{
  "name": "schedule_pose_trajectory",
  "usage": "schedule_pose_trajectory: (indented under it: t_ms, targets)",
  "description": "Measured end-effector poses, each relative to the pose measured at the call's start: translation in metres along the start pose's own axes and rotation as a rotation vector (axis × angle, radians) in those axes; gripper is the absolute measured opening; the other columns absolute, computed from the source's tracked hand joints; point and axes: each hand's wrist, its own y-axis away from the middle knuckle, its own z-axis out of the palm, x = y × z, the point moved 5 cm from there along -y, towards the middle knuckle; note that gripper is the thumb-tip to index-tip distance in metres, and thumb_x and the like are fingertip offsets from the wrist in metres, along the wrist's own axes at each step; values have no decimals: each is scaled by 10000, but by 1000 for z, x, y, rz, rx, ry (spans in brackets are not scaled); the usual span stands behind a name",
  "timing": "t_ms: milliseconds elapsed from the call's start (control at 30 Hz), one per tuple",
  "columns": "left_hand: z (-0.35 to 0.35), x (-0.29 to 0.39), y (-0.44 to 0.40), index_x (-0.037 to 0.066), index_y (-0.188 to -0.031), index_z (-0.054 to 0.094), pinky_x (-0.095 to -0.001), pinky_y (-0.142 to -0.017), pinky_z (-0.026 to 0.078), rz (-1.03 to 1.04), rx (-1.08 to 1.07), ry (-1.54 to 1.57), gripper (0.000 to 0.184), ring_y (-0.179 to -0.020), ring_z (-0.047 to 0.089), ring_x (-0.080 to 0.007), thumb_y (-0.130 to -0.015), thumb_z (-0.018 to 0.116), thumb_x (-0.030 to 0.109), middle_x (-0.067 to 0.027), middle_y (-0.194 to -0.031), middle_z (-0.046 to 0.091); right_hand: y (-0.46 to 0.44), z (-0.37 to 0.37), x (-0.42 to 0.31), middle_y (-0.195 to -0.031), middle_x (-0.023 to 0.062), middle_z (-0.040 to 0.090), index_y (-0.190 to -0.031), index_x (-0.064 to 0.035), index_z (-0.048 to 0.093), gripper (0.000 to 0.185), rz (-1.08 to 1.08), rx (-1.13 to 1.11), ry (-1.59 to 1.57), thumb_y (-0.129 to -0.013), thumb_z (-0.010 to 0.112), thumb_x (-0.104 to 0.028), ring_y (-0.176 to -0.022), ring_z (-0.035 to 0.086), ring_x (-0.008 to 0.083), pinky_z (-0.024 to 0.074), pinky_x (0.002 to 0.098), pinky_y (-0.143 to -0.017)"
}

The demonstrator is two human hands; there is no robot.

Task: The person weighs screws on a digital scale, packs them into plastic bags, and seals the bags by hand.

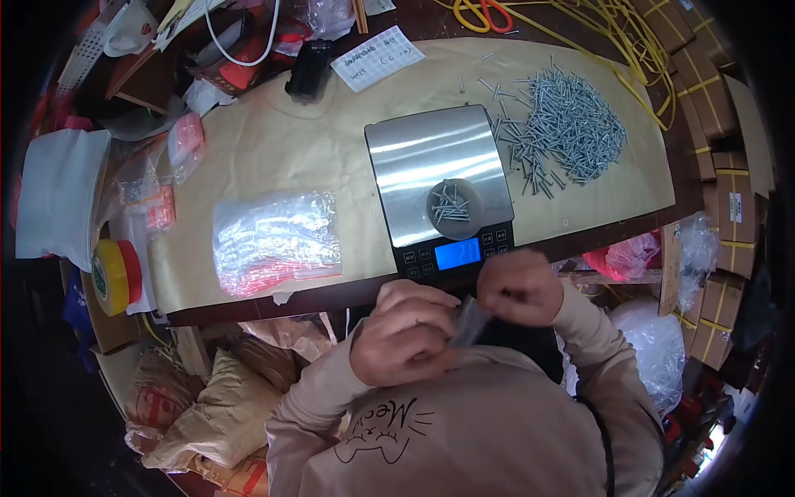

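In the head view a small clear plastic bag (pixel 470 323) is between my hands, close to my chest at the table's front edge. My left hand (pixel 407 335) is closed on its left side, fingers curled. My right hand (pixel 520 288), slightly blurred, is pinched at the bag's upper right edge. Just beyond them stands a digital kitchen scale (pixel 406 157) with a steel top and a lit blue display. A small round dish (pixel 452 230) on the scale holds several screws (pixel 450 205). To the right of the scale lies a large heap of silver screws (pixel 575 124).
A stack of clear zip bags (pixel 277 240) with red edges lies left of the scale. At the back are a handwritten label sheet (pixel 378 58), a black object (pixel 310 70) and orange-and-yellow scissors (pixel 483 15). Tape rolls (pixel 116 276) sit far left; cardboard boxes (pixel 734 211) line the right.
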Motion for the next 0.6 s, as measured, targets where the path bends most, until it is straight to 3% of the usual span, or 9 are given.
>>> schedule_pose_trajectory:
  t_ms: [67,100,133,267,367,400,500,533,600]
  targets:
    - [-8,-7,1,84,-782,579,-432,-907,395,36,-23,-42,241,-1161,532,-344,-666,789,69,-80,-1060,590,-12,-17,3,-892,109,622,-936,-28,628,214,-20,136,198,-782,711,-151,-797,589,281,460,345,-696]
    - [-10,-5,-2,74,-786,575,-445,-918,392,-41,-47,-123,237,-1184,517,-356,-673,783,62,-93,-1079,589,-20,-30,7,-980,118,621,-1030,-35,618,323,-9,207,308,-772,733,-192,-885,587,293,461,341,-776]
    - [-14,1,-9,65,-790,570,-458,-929,390,-117,-70,-203,234,-1206,503,-369,-679,776,56,-106,-1098,589,-29,-37,9,-1149,130,579,-1185,-60,535,549,24,178,427,-738,764,-280,-1099,529,317,372,415,-948]
    - [-17,-5,-2,40,-825,570,-473,-842,443,-151,-56,-184,203,-1021,578,-354,-702,726,-3,-139,-1076,582,-38,-26,40,-1295,120,519,-1284,-107,449,762,60,122,791,-677,776,-432,-1275,432,346,193,540,-1046]
    - [-14,-16,15,29,-853,580,-405,-710,487,-285,1,-158,200,-815,607,-304,-709,709,-25,-143,-1008,580,-41,-17,49,-1323,122,489,-1279,-108,448,759,54,32,802,-682,770,-446,-1222,479,329,190,517,-1053]
    - [-13,-20,19,23,-864,583,-377,-661,497,-355,23,-170,201,-745,610,-285,-711,704,-31,-142,-979,581,-43,-20,45,-1271,122,503,-1247,-99,465,693,90,8,690,-695,792,-359,-1154,520,308,282,454,-1029]
    - [-10,-28,11,-3,-928,568,-324,-549,478,-287,45,-210,220,-661,606,-249,-744,684,-34,-130,-868,568,-54,-22,30,-1168,121,536,-1204,-87,486,622,170,55,-132,-685,806,-206,-1086,547,284,401,359,-939]
    - [-8,-27,8,-7,-941,569,-321,-549,476,-258,63,-268,222,-662,603,-246,-752,683,-30,-123,-854,559,-61,-22,17,-1075,116,532,-1133,-78,507,563,107,9,-111,-628,752,-40,-1013,560,292,461,310,-811]
    - [-4,-23,0,-16,-968,571,-315,-549,471,-202,102,-386,228,-664,597,-239,-767,680,-22,-110,-827,542,-76,-21,-14,-1034,113,525,-1078,-76,520,525,-44,-133,109,-595,717,-10,-955,560,297,457,335,-792]
